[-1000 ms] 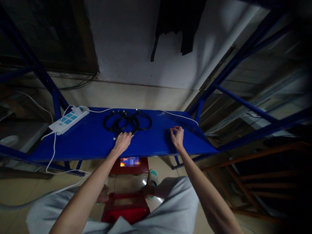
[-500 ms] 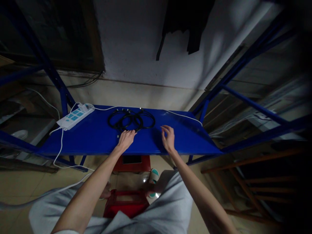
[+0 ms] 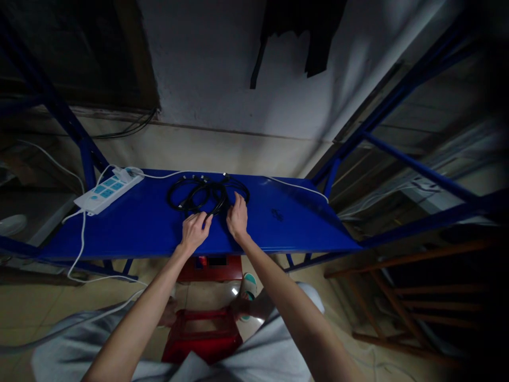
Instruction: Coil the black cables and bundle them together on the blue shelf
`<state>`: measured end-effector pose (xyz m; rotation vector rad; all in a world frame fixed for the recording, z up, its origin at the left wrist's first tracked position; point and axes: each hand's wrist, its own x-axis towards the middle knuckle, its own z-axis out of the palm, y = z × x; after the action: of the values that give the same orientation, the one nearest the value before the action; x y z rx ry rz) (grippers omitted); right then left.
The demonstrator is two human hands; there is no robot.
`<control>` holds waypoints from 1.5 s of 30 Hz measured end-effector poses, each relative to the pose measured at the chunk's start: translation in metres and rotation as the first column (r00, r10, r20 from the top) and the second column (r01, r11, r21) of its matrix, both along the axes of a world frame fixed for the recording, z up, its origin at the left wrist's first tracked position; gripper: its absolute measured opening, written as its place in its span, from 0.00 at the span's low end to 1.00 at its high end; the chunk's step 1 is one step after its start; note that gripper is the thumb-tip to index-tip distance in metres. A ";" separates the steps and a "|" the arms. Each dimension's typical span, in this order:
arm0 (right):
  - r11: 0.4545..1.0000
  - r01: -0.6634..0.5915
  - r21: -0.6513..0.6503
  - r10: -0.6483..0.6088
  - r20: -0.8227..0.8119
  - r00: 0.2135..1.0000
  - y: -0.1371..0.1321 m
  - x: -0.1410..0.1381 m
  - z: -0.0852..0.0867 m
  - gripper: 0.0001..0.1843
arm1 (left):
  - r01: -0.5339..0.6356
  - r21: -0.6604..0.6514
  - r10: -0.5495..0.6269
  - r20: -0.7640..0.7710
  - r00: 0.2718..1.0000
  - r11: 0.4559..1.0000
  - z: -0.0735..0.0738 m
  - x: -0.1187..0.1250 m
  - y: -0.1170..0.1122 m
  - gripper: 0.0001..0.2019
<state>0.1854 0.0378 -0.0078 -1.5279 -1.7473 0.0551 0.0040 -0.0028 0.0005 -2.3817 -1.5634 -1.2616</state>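
Several black cables (image 3: 199, 194) lie coiled in loops at the back middle of a blue metal shelf (image 3: 139, 228). My left hand (image 3: 194, 231) rests on the shelf at the near edge of the coils, fingers curled down onto a cable end. My right hand (image 3: 237, 218) is beside it, fingers reaching onto the right side of the coils and touching them. Whether either hand grips a cable is hidden by the fingers.
A white power strip (image 3: 107, 192) with blue switches lies at the shelf's back left, its white cord (image 3: 81, 239) hanging off the front. Another white cable (image 3: 298, 187) runs along the back right. Blue rack posts stand on both sides. A red stool (image 3: 207, 331) sits below.
My right hand has moved left from the bare right part of the shelf onto the cable coils. My left hand has curled its fingers and stayed at the coils' near edge.
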 end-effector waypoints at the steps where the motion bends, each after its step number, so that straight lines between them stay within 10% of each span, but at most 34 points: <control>1: 1.000 -0.016 -0.003 0.016 0.023 1.000 0.001 0.000 -0.001 0.36 | -0.010 0.011 0.010 0.036 0.999 1.000 0.000 -0.001 0.000 0.15; 7: 0.996 -0.065 -0.054 0.070 0.090 0.994 0.006 0.001 -0.004 0.31 | -0.098 0.035 0.079 0.357 0.931 0.995 0.014 -0.005 0.007 0.18; 12: 0.996 -0.074 -0.043 0.076 0.065 0.995 0.008 0.000 -0.006 0.28 | -0.220 0.044 0.138 0.658 0.741 0.974 0.072 -0.017 0.012 0.22; 17: 0.996 -0.077 0.037 0.080 -0.096 0.992 0.001 0.001 0.003 0.25 | 0.155 -0.049 -0.018 0.913 0.407 0.987 0.135 -0.031 0.015 0.28; 21: 0.990 -0.027 0.139 0.080 -0.390 0.917 -0.016 0.006 0.014 0.20 | 0.459 -0.226 0.096 0.953 0.288 0.860 0.155 -0.048 0.017 0.30; 30: 0.863 -0.492 -0.113 0.184 -0.837 0.515 -0.020 -0.017 0.043 0.26 | 0.663 -0.568 0.247 0.818 0.519 0.487 0.106 -0.063 0.037 0.30; 37: 0.873 -0.392 -0.289 0.176 -0.562 0.808 -0.014 0.000 0.043 0.26 | 0.729 -0.556 0.279 0.831 0.481 0.399 0.103 -0.074 0.069 0.21; 40: 0.820 -0.430 -0.377 0.180 -0.543 0.820 -0.020 0.005 0.032 0.30 | 0.629 -0.626 0.221 0.768 0.602 0.461 0.106 -0.071 0.083 0.15; 45: 0.773 -0.492 -0.400 0.050 -0.736 0.675 -0.022 -0.001 0.009 0.30 | 0.222 -0.635 0.065 0.397 0.916 0.740 0.098 -0.050 0.101 0.20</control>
<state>0.1847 0.0162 0.0013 -1.3172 -1.3480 1.2819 -0.0455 0.0983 0.0984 -2.7183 -2.4241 -1.4543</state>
